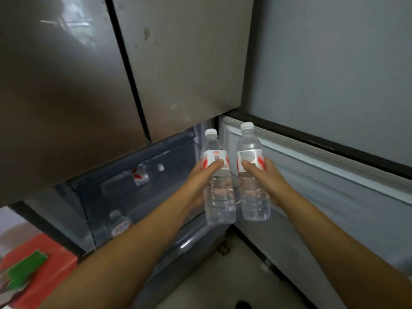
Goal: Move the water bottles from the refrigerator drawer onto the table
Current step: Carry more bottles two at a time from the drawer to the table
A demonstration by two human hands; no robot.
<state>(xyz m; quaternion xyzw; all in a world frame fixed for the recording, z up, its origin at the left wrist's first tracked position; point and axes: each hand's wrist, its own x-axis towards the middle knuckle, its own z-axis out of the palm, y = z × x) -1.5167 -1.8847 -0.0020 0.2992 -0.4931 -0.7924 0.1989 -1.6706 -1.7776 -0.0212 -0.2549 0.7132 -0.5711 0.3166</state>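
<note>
- Gripping one clear water bottle (219, 188) upright, the left hand (200, 181) has fingers curled round its label.
- Right hand (268, 181) likewise wraps a second bottle (253, 186), just beside the first.
- Both bottles are held above the open refrigerator drawer (138, 197).
- Two further bottles lie inside: one (139, 176) rearward, one (119, 224) nearer.
</note>
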